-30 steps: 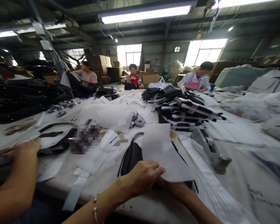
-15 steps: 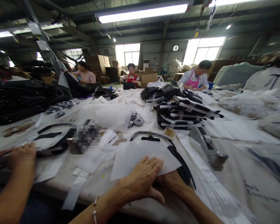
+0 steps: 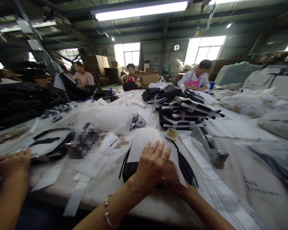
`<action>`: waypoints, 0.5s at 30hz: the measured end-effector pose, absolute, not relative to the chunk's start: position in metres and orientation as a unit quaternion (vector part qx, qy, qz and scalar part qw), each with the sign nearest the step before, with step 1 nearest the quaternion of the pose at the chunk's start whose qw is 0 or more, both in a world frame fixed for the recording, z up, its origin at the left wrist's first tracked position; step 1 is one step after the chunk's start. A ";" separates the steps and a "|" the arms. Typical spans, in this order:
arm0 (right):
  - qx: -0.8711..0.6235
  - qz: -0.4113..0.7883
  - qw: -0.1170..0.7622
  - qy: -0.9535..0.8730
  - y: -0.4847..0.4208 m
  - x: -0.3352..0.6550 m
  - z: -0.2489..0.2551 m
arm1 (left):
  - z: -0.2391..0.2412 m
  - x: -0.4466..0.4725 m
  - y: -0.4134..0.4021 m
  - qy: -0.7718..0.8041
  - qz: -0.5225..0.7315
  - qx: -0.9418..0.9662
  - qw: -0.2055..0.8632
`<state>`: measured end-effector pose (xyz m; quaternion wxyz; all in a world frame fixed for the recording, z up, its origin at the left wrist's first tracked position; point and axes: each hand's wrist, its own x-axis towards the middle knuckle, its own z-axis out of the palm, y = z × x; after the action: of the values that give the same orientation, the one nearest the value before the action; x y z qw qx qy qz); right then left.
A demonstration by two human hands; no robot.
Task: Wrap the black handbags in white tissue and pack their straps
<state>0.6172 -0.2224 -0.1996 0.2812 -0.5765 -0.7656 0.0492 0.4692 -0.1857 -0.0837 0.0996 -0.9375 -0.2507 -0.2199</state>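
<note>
A black handbag [image 3: 130, 170] lies on the table in front of me, with a sheet of white paper [image 3: 139, 145] spread over its upper side. My left hand [image 3: 155, 159] rests flat on the paper, its fingers stretched forward and slightly apart. Just right of it, my right hand [image 3: 172, 175] is at the near part of the bag and paper. Its fingers are mostly hidden by my left hand, so what they grip does not show. A dark strap or side flap of the bag shows on the right.
Right of the bag stands a grey tape dispenser [image 3: 210, 147]; behind it is a stack of black bags [image 3: 182, 112]. A small dish [image 3: 172, 134] sits beyond the bag. A co-worker's hand [image 3: 15, 163] is on another bag at left. Loose paper [image 3: 103, 118] covers the table's middle.
The paper has shifted up and now covers the bag's handle, while the bag's near left side shows. My left hand has moved forward over the paper; my right hand has come closer to it.
</note>
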 end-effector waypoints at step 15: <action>-0.597 -0.014 0.321 -0.735 -0.245 0.618 -0.194 | -0.138 0.456 -0.202 -0.301 -0.084 -0.950 0.025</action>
<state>0.6179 -0.2449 -0.1944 0.3206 -0.5972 -0.7351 -0.0145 0.4563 -0.2021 -0.1381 0.0250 -0.9498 -0.3006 -0.0837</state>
